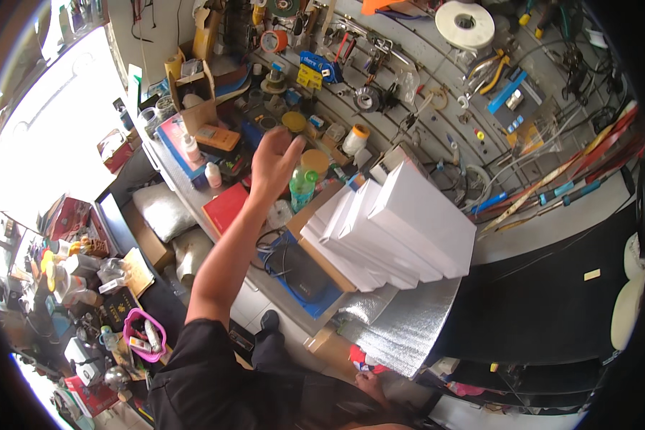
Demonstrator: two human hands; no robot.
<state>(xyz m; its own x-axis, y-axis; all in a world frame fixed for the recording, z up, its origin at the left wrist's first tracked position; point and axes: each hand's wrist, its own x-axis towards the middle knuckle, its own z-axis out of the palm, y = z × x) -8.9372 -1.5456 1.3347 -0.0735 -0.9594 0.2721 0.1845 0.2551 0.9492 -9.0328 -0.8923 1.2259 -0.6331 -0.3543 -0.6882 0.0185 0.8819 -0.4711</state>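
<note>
My left arm stretches forward over the cluttered workbench. My left hand (273, 159) is above the bench top, thumb apart from the loosely bent fingers, with nothing visible in it. Near it are a yellow round lid (294, 121), a tan round lid (314, 163) and a green-tinted clear plastic bottle (303, 188). Low by my body, my right hand (370, 385) has its fingers curled in. A red, white and blue item (360, 356) lies right by its fingertips; whether the hand grips it is unclear.
Several white boxes (416, 226) stand at the bench's right end, beside silver foil sheeting (408, 330). A black device (301, 271) with cables lies on a blue sheet. Tools hang on the slatted wall. To the left, a pink basket (143, 335) sits among clutter.
</note>
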